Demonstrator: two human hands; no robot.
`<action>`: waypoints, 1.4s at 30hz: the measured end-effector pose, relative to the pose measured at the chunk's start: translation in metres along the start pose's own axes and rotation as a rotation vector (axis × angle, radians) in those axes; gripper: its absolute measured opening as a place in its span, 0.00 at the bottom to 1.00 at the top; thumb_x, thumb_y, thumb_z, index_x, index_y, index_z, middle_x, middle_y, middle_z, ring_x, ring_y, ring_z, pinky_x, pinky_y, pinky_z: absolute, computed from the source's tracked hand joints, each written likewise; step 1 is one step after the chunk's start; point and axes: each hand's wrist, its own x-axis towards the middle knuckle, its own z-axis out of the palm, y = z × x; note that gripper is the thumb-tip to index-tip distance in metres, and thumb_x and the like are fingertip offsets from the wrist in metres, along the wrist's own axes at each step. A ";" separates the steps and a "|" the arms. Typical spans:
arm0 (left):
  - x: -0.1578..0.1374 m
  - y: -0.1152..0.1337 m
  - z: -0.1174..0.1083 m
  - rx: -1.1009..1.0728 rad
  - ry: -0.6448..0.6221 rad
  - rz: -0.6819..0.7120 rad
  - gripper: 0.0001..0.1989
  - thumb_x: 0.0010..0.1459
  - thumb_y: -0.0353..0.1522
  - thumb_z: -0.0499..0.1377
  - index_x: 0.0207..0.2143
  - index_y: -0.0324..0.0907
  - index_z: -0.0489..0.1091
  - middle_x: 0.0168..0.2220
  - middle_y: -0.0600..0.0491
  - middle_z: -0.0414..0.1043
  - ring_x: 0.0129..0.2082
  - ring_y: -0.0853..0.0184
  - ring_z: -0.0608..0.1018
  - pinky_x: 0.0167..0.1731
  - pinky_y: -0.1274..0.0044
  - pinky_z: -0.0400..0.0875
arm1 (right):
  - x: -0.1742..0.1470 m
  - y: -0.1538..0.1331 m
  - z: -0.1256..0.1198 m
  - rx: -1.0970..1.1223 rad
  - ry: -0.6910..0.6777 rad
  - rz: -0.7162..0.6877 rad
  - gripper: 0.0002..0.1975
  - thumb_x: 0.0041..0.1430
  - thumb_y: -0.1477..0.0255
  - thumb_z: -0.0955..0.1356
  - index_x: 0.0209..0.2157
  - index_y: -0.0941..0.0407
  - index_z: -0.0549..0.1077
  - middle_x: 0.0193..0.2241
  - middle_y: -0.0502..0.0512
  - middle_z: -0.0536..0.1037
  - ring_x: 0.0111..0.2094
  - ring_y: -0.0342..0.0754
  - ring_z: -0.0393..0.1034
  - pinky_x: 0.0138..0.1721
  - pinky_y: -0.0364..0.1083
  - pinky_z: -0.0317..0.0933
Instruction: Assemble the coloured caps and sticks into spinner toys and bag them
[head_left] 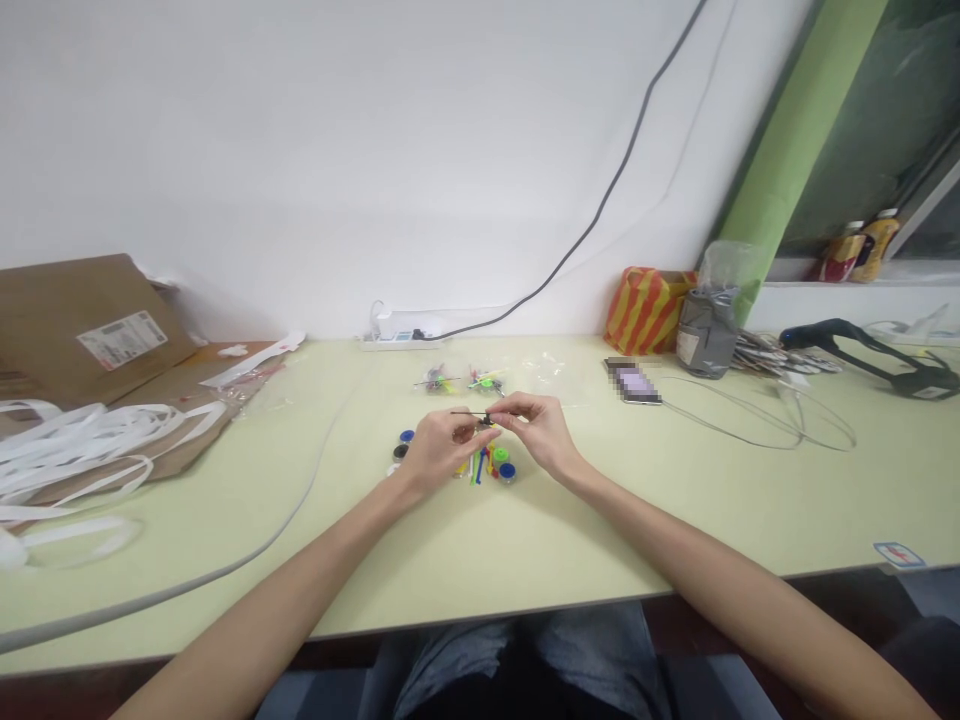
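Both hands meet over the middle of the table, fingers pinched around a small black part with a thin rod. My left hand grips it from the left, and my right hand pinches its right end. Exactly what the black part is stays too small to tell. Below the hands lie several thin coloured plastic sticks. A green round piece and a blue round piece sit by the right hand. Another blue round piece and a black one are beside the left hand.
Behind the hands lie small bags of coloured parts. A power strip stands against the wall. To the right are a phone, a striped bag and a black frame. Cardboard, white strapping and a grey cable lie left.
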 end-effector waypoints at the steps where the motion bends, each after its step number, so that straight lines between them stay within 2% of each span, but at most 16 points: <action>1: 0.000 0.002 0.000 -0.026 0.015 -0.003 0.24 0.62 0.45 0.59 0.19 0.39 0.66 0.21 0.57 0.59 0.21 0.73 0.61 0.22 0.78 0.55 | 0.000 -0.001 0.000 0.001 -0.006 -0.009 0.06 0.52 0.67 0.75 0.31 0.55 0.82 0.32 0.55 0.83 0.36 0.51 0.77 0.43 0.49 0.68; 4: -0.001 0.006 0.001 -0.128 0.051 -0.040 0.22 0.61 0.46 0.61 0.22 0.39 0.69 0.21 0.56 0.61 0.21 0.72 0.63 0.22 0.78 0.57 | -0.001 -0.005 -0.001 -0.013 -0.021 -0.059 0.06 0.55 0.67 0.73 0.33 0.54 0.82 0.33 0.55 0.82 0.37 0.50 0.76 0.42 0.49 0.68; 9: -0.003 0.010 0.003 -0.358 0.076 -0.173 0.21 0.59 0.47 0.61 0.26 0.38 0.73 0.22 0.56 0.64 0.22 0.72 0.66 0.23 0.79 0.61 | -0.001 -0.015 -0.005 -0.158 -0.060 -0.199 0.06 0.61 0.70 0.70 0.37 0.53 0.81 0.35 0.55 0.80 0.39 0.49 0.74 0.40 0.48 0.67; 13: -0.003 0.014 0.006 -0.489 0.086 -0.236 0.20 0.59 0.46 0.62 0.29 0.37 0.75 0.24 0.55 0.66 0.24 0.72 0.66 0.23 0.80 0.61 | -0.003 -0.020 -0.006 -0.238 -0.130 -0.368 0.11 0.58 0.75 0.69 0.43 0.54 0.76 0.39 0.56 0.78 0.40 0.48 0.71 0.41 0.48 0.67; 16: -0.002 0.017 0.007 -0.535 0.085 -0.266 0.20 0.60 0.46 0.62 0.28 0.37 0.75 0.23 0.55 0.66 0.22 0.74 0.63 0.22 0.80 0.59 | -0.005 -0.020 -0.005 -0.320 -0.157 -0.433 0.15 0.55 0.76 0.69 0.46 0.54 0.73 0.39 0.55 0.76 0.40 0.49 0.70 0.42 0.49 0.67; 20: -0.002 0.021 0.007 -0.518 0.042 -0.235 0.19 0.61 0.45 0.61 0.27 0.38 0.74 0.20 0.57 0.63 0.20 0.73 0.63 0.20 0.80 0.57 | -0.007 -0.017 -0.005 -0.391 -0.114 -0.404 0.10 0.57 0.74 0.68 0.42 0.53 0.72 0.38 0.55 0.76 0.39 0.49 0.70 0.43 0.50 0.67; 25: -0.001 0.024 0.003 -0.456 0.008 -0.186 0.24 0.62 0.45 0.60 0.18 0.39 0.63 0.17 0.58 0.57 0.20 0.74 0.61 0.20 0.79 0.56 | -0.008 -0.016 -0.005 -0.425 -0.033 -0.362 0.04 0.61 0.70 0.69 0.38 0.52 0.76 0.35 0.55 0.78 0.38 0.51 0.72 0.44 0.51 0.66; 31: -0.003 0.022 0.004 -0.440 0.006 -0.172 0.23 0.61 0.44 0.60 0.20 0.39 0.64 0.18 0.58 0.56 0.20 0.74 0.60 0.21 0.79 0.56 | -0.008 -0.020 -0.008 -0.463 -0.021 -0.429 0.04 0.60 0.72 0.70 0.36 0.51 0.79 0.36 0.54 0.81 0.39 0.51 0.74 0.46 0.52 0.64; 33: -0.004 0.019 0.005 -0.439 0.008 -0.184 0.22 0.61 0.44 0.61 0.21 0.39 0.67 0.19 0.58 0.56 0.21 0.74 0.60 0.21 0.79 0.56 | -0.005 -0.023 -0.011 -0.435 -0.061 -0.433 0.04 0.60 0.72 0.71 0.37 0.52 0.79 0.35 0.55 0.81 0.38 0.51 0.73 0.45 0.51 0.64; 36: -0.004 0.016 0.005 -0.419 0.012 -0.190 0.21 0.61 0.45 0.61 0.23 0.38 0.69 0.20 0.57 0.58 0.21 0.74 0.60 0.20 0.79 0.55 | 0.000 -0.030 -0.018 -0.360 -0.208 -0.353 0.07 0.59 0.68 0.72 0.39 0.53 0.80 0.35 0.55 0.81 0.37 0.49 0.72 0.43 0.49 0.66; 38: -0.003 0.014 0.004 -0.381 0.025 -0.165 0.22 0.61 0.45 0.61 0.21 0.38 0.67 0.20 0.57 0.58 0.21 0.74 0.60 0.20 0.79 0.55 | 0.002 -0.035 -0.024 -0.289 -0.286 -0.253 0.11 0.60 0.64 0.71 0.42 0.53 0.80 0.39 0.56 0.81 0.40 0.50 0.73 0.44 0.49 0.66; 40: -0.002 0.012 0.000 -0.303 0.040 -0.103 0.23 0.61 0.44 0.61 0.20 0.38 0.67 0.20 0.57 0.59 0.21 0.74 0.62 0.21 0.79 0.57 | 0.002 -0.039 -0.027 -0.195 -0.302 -0.155 0.14 0.64 0.61 0.68 0.46 0.52 0.80 0.43 0.56 0.82 0.45 0.50 0.74 0.47 0.49 0.66; 42: -0.001 0.010 -0.002 -0.182 0.054 -0.001 0.21 0.61 0.45 0.61 0.22 0.39 0.68 0.21 0.57 0.61 0.22 0.73 0.63 0.23 0.79 0.59 | 0.000 -0.040 -0.026 -0.126 -0.263 -0.096 0.16 0.67 0.61 0.65 0.48 0.52 0.79 0.43 0.56 0.82 0.46 0.50 0.75 0.47 0.49 0.65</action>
